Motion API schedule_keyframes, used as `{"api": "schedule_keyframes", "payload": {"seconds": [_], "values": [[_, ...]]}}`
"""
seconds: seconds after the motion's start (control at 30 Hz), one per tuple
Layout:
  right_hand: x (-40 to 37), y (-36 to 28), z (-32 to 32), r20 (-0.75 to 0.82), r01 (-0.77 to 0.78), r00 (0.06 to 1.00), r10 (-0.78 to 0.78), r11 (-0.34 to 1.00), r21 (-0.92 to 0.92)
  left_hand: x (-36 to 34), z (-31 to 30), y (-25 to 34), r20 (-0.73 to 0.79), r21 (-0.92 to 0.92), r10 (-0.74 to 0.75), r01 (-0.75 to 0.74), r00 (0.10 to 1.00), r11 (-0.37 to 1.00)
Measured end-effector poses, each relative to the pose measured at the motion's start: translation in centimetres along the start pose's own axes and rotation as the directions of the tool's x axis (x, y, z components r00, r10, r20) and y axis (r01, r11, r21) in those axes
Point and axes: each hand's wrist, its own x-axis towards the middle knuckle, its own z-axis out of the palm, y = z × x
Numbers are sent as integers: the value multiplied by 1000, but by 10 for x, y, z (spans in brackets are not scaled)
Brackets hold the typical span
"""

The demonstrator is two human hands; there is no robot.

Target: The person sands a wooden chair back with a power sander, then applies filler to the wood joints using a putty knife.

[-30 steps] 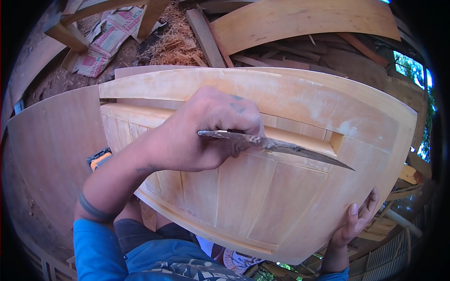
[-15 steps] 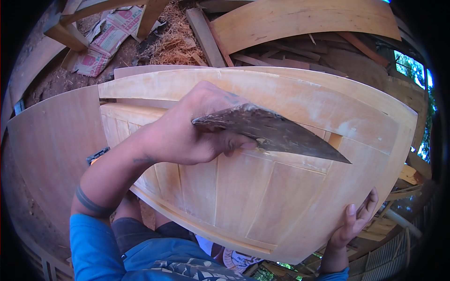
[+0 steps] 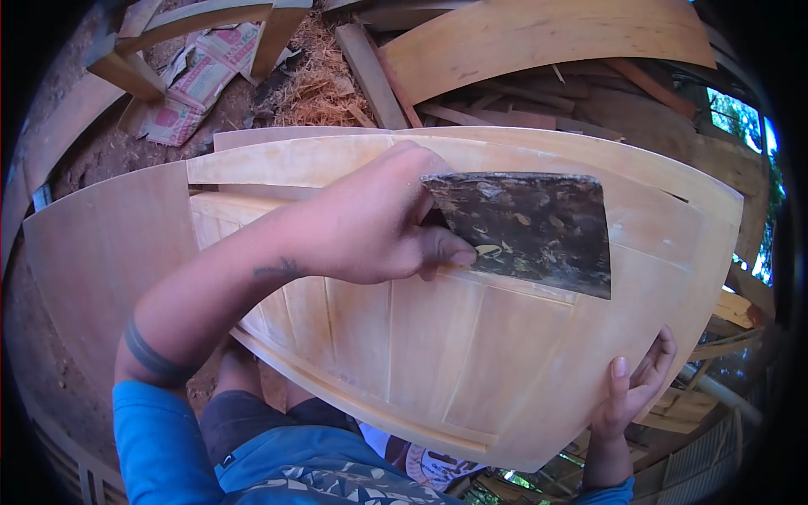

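One scraper [image 3: 526, 231] in left hand [image 3: 370, 219]; right hand [image 3: 631, 391] grips wooden panel [image 3: 438, 337].

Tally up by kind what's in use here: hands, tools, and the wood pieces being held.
Hands: 2, left hand, right hand
Tools: 1, scraper blade
Held wood pieces: 1, wooden panel
Total: 4
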Motion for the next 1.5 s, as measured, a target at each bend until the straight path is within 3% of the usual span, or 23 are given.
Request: {"api": "schedule_keyframes", "payload": {"seconds": [0.13,0.27,0.43,0.67,0.97,1.07,1.5], "values": [[-1,1,1,3,28,1000,-28,999,34,-1,-5,0,40,-124,-104,108,994,986],[0,1,3,-19,57,998,-57,998,-9,-13,-15,-7,29,-229,-110,114,994,967],[-1,0,4,-20,41,999,-41,999,-9,-30,-13,-13,-190,-320,-80,16,978,947],[-3,2,2,-20,27,999,-27,1000,-6,-21,13,-15,-221,-321,40,-112,974,941],[-5,4,0,-29,18,999,-18,1000,-3,-20,12,-18,-178,-230,19,-60,984,971],[-4,3,1,-30,17,999,-17,1000,-1,-20,16,-16,-242,-304,34,-109,970,946],[-3,2,0,-23,-1,1000,2,1000,11,-17,14,-17,-187,-243,20,-66,982,968]]}}
